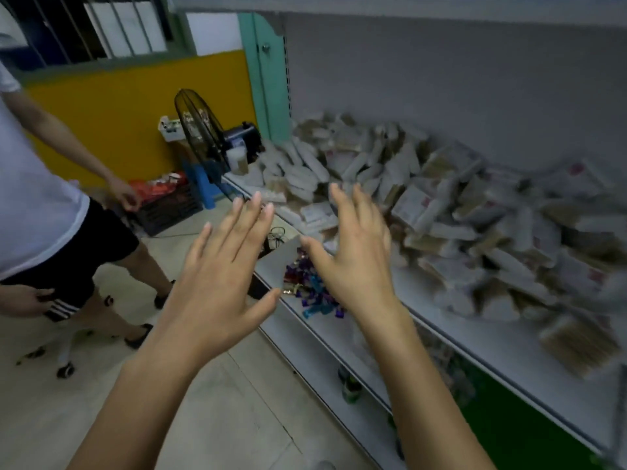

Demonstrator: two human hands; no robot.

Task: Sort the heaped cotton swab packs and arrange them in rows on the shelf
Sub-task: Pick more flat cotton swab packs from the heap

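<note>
While both hands are held up in the air with fingers spread, nothing is gripped by either. The left hand [220, 266] is seen over the floor, left of the shelf [492, 347]; the right hand [356, 252] is raised before the near left part of the heap, and contact with any pack cannot be told because of blur. The cotton swab packs [424, 198] are piled loosely across the shelf, from its far left end to the right edge of view. Small purple and blue wrapped items [312, 293] are spread on a lower shelf below the right hand. At the left, another person [40, 198] is seen standing near a black fan [200, 137].
</note>
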